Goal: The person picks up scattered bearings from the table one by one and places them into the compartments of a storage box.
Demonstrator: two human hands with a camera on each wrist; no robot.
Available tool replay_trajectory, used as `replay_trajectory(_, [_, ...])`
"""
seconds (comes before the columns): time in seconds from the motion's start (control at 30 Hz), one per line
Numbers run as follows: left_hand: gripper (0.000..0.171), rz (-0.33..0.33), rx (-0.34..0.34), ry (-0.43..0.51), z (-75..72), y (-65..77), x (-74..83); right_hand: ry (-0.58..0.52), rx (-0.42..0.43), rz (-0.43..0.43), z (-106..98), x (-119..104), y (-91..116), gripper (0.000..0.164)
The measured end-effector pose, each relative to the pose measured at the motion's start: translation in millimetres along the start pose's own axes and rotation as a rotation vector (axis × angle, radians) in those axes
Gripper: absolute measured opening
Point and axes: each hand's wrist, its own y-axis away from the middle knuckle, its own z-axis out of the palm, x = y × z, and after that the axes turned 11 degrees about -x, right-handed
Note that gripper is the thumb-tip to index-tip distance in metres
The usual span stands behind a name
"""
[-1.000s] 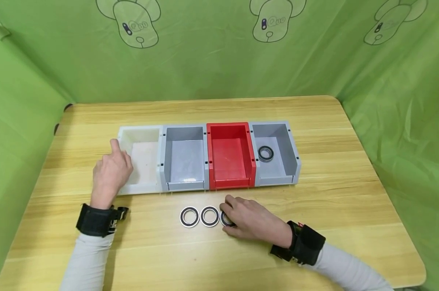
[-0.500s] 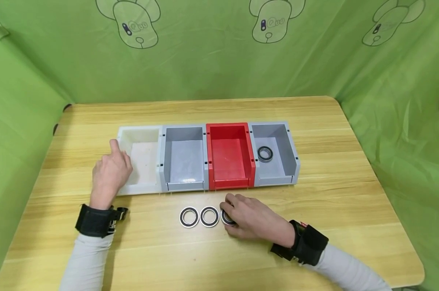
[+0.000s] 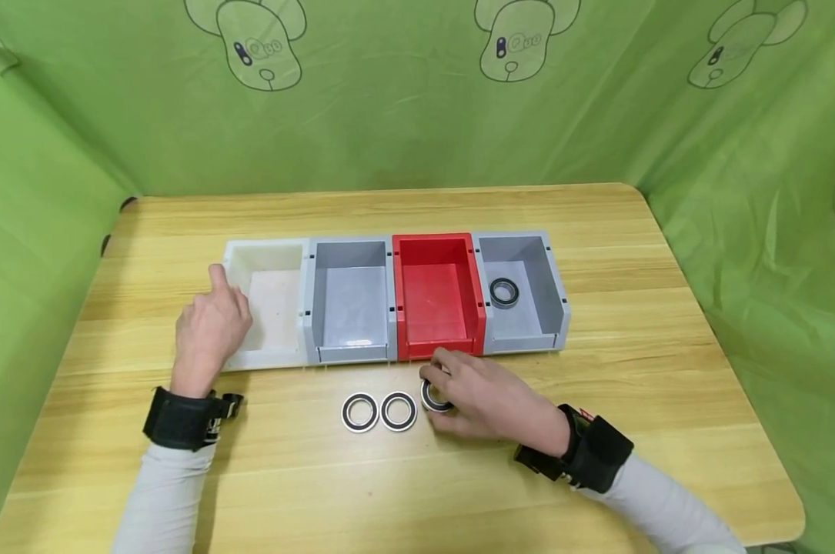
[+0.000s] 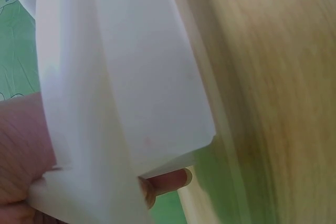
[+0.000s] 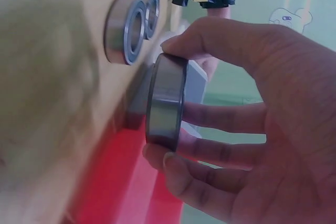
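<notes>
My right hand (image 3: 489, 396) pinches a ball bearing (image 3: 434, 395) between thumb and fingers, just in front of the red bin (image 3: 436, 304). In the right wrist view this bearing (image 5: 167, 100) stands on edge, lifted off the table. To its left, two more bearings lie flat side by side: a nearer bearing (image 3: 399, 395) and an outer bearing (image 3: 359, 396). My left hand (image 3: 212, 327) grips the left wall of the white bin (image 3: 265, 359). In the left wrist view the white wall (image 4: 84, 103) hides part of that hand, with fingertips (image 4: 176, 179) showing beyond it.
The bins stand joined in a row on the wooden table (image 3: 632, 308). A grey bin (image 3: 353, 355) sits between the white and red ones. At the right end, another grey bin (image 3: 559, 315) holds one bearing (image 3: 504, 293). Green cloth (image 3: 389, 123) hangs behind and at both sides.
My right hand has lifted the bearing off the table and moved it slightly forward, towards the red bin. The left hand and the bins have stayed in place.
</notes>
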Motion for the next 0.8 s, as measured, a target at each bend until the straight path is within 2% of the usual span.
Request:
replay_trajectory(0.2, [0.032, -0.003, -0.009, 0.008, -0.5, -0.1, -1.4, -0.02, 0.016, 0.021, -11, 2, -2, 0.054])
replay_trajectory(0.53, [0.036, -0.036, -0.069, 0.027, 0.2, -0.3, 1.9, -0.032, 0.099, 0.071, -30, 14, -4, 0.045])
replay_trajectory(0.8, [0.032, -0.025, -0.027, 0.017, -0.6, 0.2, -0.2, -0.029, 0.157, 0.092, -44, 19, -8, 0.048])
